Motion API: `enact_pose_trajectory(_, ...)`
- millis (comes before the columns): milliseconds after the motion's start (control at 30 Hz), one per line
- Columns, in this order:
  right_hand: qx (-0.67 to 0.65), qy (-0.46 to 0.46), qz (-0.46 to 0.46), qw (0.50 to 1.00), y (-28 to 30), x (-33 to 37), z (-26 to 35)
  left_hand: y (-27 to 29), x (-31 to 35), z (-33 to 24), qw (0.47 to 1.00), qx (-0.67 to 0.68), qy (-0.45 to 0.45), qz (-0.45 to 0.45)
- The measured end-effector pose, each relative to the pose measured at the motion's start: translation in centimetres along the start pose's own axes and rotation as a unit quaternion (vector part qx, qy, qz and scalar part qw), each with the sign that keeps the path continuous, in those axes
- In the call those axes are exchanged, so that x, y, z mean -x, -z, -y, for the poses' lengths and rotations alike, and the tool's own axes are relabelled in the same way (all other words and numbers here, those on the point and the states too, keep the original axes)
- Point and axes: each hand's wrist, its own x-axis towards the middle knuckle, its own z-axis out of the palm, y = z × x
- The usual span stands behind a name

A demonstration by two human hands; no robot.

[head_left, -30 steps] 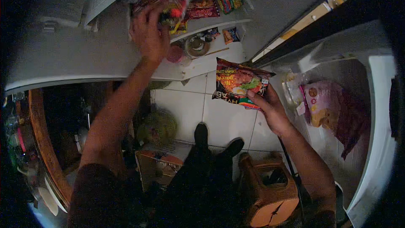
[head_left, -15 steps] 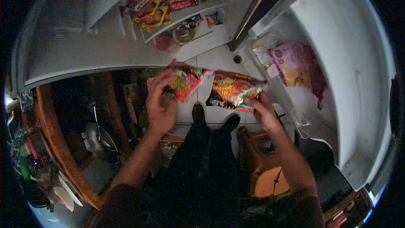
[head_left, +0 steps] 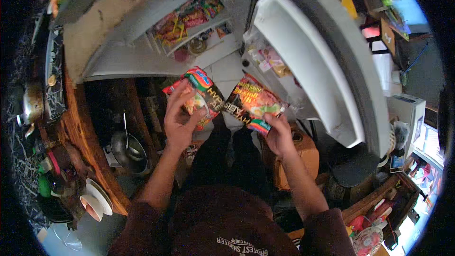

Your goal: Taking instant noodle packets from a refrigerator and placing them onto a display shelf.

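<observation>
One left packet [head_left: 204,84], one right packet [head_left: 256,97], both held left of the white door [head_left: 308,61]

Room is tight on the right: the white door stands open close beside the right packet, and whether the two touch cannot be told. Left of the door, a narrow strip of pale floor tiles [head_left: 226,68] shows past the packets. Well left of the door runs a wooden edge [head_left: 87,137], with a wok [head_left: 128,154] in the dark space between.

The pale cabinet [head_left: 128,64] left of the door holds a heap of colourful packets [head_left: 194,14]. A pink bag [head_left: 272,60] sits against the door's inner side.

Both held packets are red and black, with a pictured dish and a multicoloured band; their near edges meet or overlap. The person's left hand [head_left: 179,121] curls its fingers and thumb around the left packet. The right hand [head_left: 279,135] grips the right packet's lower corner, thumb on its face, nearer the door.
</observation>
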Motion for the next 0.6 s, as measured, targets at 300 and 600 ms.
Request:
enact_pose_trajectory(300, 0.019, 0.155, 0.059, 0.986, -9.5, 10.4, 7.9, 3.5, 0.6, -14.1, 0.984, -0.112, -0.114, 0.084)
enact_pose_trajectory(600, 0.0, 0.241, 0.135, 0.961, -12.3, 15.9, 14.6, 2.3, 0.6, -22.1, 0.935, -0.225, -0.27, 0.048)
